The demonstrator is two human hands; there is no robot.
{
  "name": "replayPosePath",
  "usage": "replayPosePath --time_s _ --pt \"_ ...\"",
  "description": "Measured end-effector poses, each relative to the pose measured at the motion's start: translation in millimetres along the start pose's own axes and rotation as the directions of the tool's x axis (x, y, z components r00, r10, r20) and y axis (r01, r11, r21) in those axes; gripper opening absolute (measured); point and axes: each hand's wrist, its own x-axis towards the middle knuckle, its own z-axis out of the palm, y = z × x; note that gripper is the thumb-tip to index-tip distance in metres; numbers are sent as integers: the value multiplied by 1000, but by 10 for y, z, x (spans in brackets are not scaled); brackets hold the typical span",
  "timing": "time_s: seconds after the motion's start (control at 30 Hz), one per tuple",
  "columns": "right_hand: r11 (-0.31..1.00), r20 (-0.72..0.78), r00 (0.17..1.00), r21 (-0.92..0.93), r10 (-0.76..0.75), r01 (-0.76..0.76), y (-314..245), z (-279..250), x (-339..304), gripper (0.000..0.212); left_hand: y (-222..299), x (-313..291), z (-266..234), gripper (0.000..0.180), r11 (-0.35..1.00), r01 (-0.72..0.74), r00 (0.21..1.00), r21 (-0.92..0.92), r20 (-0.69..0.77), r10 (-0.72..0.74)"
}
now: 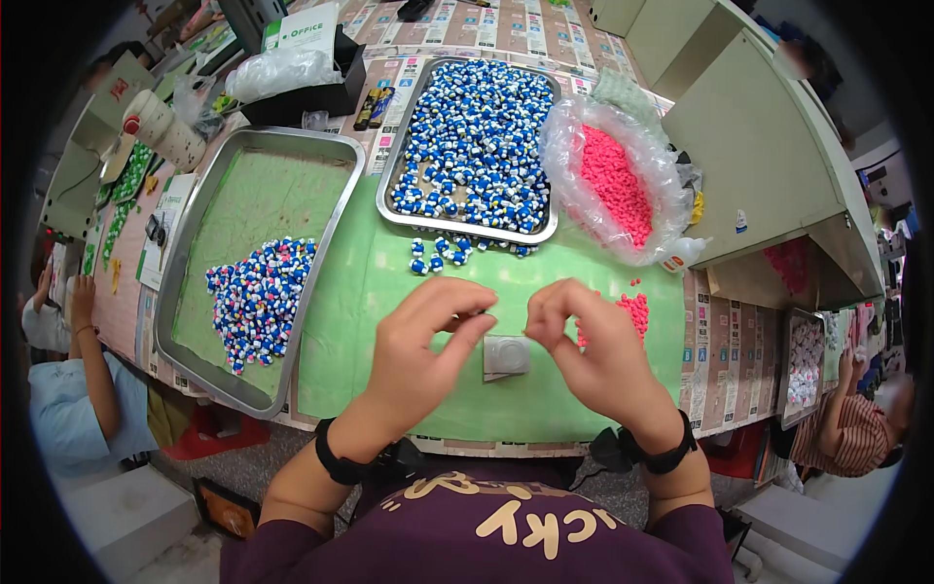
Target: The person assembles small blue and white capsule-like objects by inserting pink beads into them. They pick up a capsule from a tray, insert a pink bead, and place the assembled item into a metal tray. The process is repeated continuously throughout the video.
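My left hand point(420, 341) hovers over the green mat, its thumb and forefinger curled toward each other. A small dark spot shows between them, too small to name. Facing it, my right hand point(593, 346) has its fingers pinched together, and whatever they hold is hidden. Between and just below the hands, a small grey-white square block point(507, 356) with a round mark on top lies on the mat. Small pink pieces point(634, 313) lie scattered beside and partly behind my right hand. Beyond my left hand is a loose group of small blue-and-white pieces point(436, 257).
A metal tray point(392, 195) full of blue-and-white pieces stands ahead. Another metal tray point(336, 146) at the left holds a pile with pink bits. A clear plastic bag point(567, 146) of pink pieces leans near a grey cabinet point(769, 156). Other people sit at both sides.
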Motion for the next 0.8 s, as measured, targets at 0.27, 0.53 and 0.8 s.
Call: replayPosePath --time_s 0.27,0.53,0.8 --pt "890 213 974 -426 -74 161 53 41 -12 15 -60 -11 -218 24 761 373 922 -531 120 -368" --pt "1000 -12 1000 -11 -24 24 -90 -41 12 24 -31 19 -168 25 575 436 888 -692 227 -400" --pt "951 -265 964 289 -34 113 -106 106 48 23 71 96 17 22 658 363 925 -660 174 -336"
